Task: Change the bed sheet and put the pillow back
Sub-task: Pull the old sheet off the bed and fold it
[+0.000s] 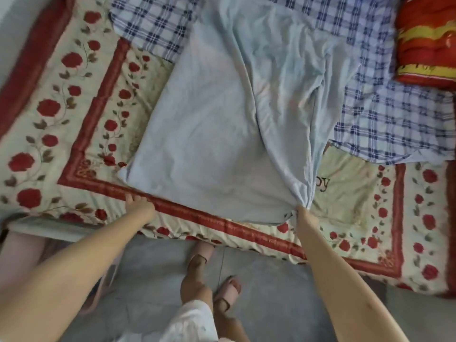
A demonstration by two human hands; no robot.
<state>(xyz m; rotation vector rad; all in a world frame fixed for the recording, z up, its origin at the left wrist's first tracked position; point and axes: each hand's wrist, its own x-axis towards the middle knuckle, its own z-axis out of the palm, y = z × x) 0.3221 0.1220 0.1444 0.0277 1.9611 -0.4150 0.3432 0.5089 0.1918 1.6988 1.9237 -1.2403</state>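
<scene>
R hand (303, 210) pinches sheet (209, 144) corner tight; L hand (138, 203) rests at quilt (49, 112) border, grip I can't tell. Sheet's light, limp, so I'd hold corners.

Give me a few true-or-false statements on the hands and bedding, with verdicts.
1. The right hand pinches a corner of the blue sheet. True.
2. The left hand holds the blue sheet too. False: it is on the red band of the floral quilt.
3. The blue sheet covers the whole bed. False: it lies over the middle only, one side rumpled.
4. The checked sheet lies partly under the blue sheet. True.
</scene>
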